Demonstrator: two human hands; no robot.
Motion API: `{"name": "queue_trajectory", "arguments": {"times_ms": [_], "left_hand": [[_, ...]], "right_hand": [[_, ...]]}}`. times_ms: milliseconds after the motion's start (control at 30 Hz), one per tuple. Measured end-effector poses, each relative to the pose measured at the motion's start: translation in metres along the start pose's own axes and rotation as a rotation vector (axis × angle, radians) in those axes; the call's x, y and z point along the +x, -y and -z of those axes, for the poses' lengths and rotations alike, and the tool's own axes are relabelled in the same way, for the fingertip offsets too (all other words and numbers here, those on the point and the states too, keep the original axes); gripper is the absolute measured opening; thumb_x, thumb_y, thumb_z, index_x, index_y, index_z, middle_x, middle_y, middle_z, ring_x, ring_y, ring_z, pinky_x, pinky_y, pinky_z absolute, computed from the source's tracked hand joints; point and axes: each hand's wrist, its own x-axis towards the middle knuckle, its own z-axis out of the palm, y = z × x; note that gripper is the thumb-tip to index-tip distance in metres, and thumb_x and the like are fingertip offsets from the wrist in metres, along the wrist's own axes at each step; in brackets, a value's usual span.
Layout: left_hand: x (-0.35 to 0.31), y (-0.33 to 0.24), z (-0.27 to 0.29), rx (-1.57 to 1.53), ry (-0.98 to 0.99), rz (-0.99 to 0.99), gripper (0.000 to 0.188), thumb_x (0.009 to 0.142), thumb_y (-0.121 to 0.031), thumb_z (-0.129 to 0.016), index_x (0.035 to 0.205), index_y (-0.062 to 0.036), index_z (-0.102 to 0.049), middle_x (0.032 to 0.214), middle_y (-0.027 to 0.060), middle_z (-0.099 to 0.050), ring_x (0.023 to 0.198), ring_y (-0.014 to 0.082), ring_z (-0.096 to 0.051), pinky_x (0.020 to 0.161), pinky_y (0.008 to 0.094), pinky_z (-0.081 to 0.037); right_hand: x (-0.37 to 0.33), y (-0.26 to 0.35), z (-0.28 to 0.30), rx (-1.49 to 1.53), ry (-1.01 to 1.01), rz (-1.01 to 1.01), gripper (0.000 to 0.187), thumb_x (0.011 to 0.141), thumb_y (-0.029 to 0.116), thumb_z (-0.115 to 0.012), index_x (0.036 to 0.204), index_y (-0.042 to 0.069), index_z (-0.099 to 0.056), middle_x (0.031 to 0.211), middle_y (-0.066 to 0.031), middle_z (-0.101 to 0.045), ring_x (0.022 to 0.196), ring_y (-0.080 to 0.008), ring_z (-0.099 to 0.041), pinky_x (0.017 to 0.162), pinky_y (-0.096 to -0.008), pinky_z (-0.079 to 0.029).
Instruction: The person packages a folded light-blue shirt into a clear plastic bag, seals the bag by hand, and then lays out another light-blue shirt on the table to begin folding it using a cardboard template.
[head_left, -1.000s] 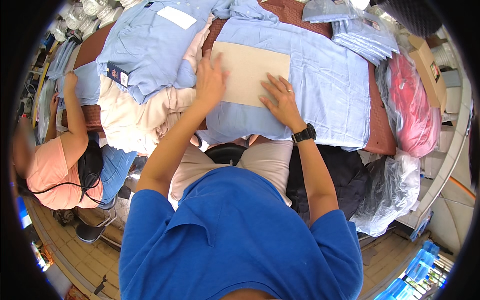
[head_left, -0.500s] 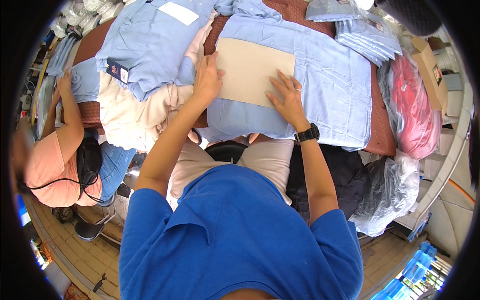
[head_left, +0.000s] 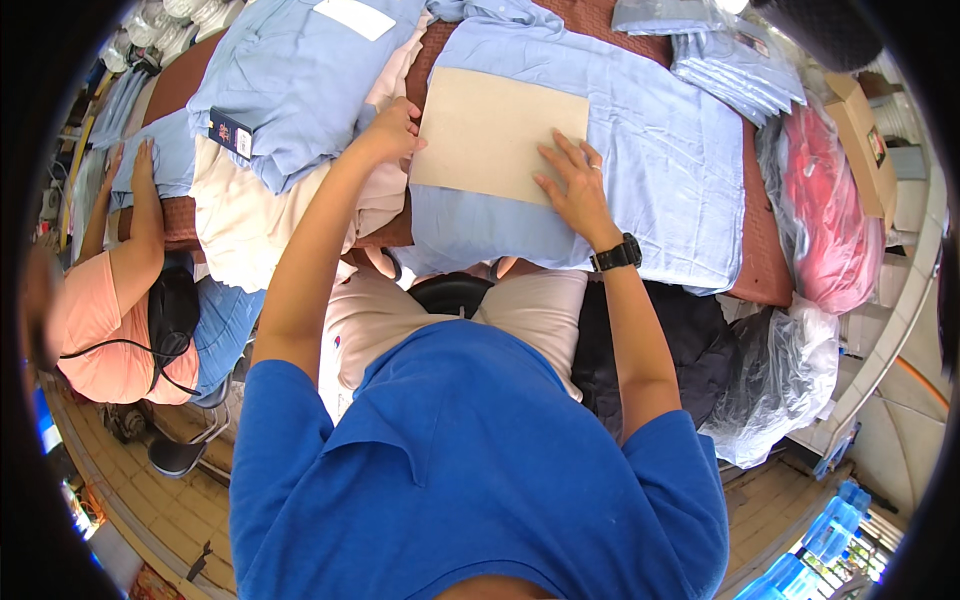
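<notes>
A light blue shirt (head_left: 660, 180) lies spread on the brown-covered table, with a beige cardboard sheet (head_left: 490, 130) flat on it. My right hand (head_left: 578, 185), a black watch on its wrist, rests open with fingers spread on the sheet's right part. Just off the sheet's left edge is my left hand (head_left: 392, 133), its fingers loosely bent and apart, with nothing visible in them. Beneath that arm lies cream cloth (head_left: 255, 215), and more light blue shirts (head_left: 290, 90) are heaped on top, a dark tag (head_left: 230, 133) showing.
Bagged folded blue shirts (head_left: 735, 75) sit at the far right, near a plastic-wrapped red bundle (head_left: 825, 200) and a cardboard box (head_left: 860, 150). A co-worker in a peach top (head_left: 120, 320) sits at left, hands on blue cloth. Black cloth (head_left: 650, 345) is beside my right thigh.
My left hand has come off the cardboard sheet and moved left, its fingers bending. The sheet has shifted slightly left and away from me. My right hand stays on it.
</notes>
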Motion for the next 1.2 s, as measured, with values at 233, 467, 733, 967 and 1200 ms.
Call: {"name": "queue_trajectory", "arguments": {"times_ms": [233,467,733,967,1200], "left_hand": [[-0.013,-0.019,0.004,0.022,0.095,0.04,0.065,0.077,-0.001,-0.081,0.131,0.0023,-0.044,0.106,0.0175,-0.062,0.09,0.0267,-0.068,0.073,0.0404,-0.059],[-0.049,-0.057,-0.037,0.7,-0.269,-0.494,0.072,0.078,-0.01,-0.083,0.142,-0.0133,-0.049,0.147,0.0141,-0.048,0.137,0.0368,-0.044,0.112,0.0501,-0.039],[-0.01,-0.006,-0.061,0.688,-0.14,-0.852,0.057,0.091,-0.044,-0.068,0.145,-0.0267,-0.055,0.163,0.0052,-0.035,0.151,0.0357,-0.026,0.122,0.0562,-0.021],[-0.013,-0.009,-0.063,0.708,-0.098,-0.833,0.06,0.094,-0.052,-0.063,0.149,-0.0303,-0.051,0.165,0.0044,-0.031,0.155,0.0346,-0.019,0.123,0.0602,-0.016],[-0.017,-0.002,-0.06,0.74,-0.151,-0.875,0.06,0.095,-0.051,-0.062,0.15,-0.0289,-0.05,0.164,0.0044,-0.033,0.154,0.035,-0.021,0.123,0.0598,-0.016]], "right_hand": [[0.0,-0.001,0.001,-0.007,-0.004,0.015,0.044,0.088,0.02,-0.075,0.131,0.013,-0.066,0.153,-0.0118,-0.048,0.136,-0.0473,-0.039,0.114,-0.0526,-0.036],[0.0,-0.001,0.001,-0.03,-0.007,0.007,0.045,0.085,0.02,-0.077,0.129,0.014,-0.068,0.152,-0.011,-0.05,0.134,-0.0469,-0.041,0.112,-0.052,-0.039],[0.003,0.001,0.001,-0.035,0.007,-0.002,0.048,0.084,0.019,-0.077,0.131,0.015,-0.067,0.152,-0.0105,-0.05,0.134,-0.0472,-0.041,0.111,-0.0516,-0.041],[-0.048,0.084,-0.006,0.243,-0.047,0.002,0.027,0.084,0.014,-0.075,0.108,0.003,-0.066,0.109,-0.0161,-0.062,0.102,-0.0381,-0.059,0.088,-0.0463,-0.049],[-0.063,0.099,-0.004,0.389,-0.188,-0.254,0.015,0.089,0.009,-0.071,0.101,0.0,-0.067,0.092,-0.0143,-0.067,0.08,-0.0285,-0.064,0.07,-0.0384,-0.052]]}}
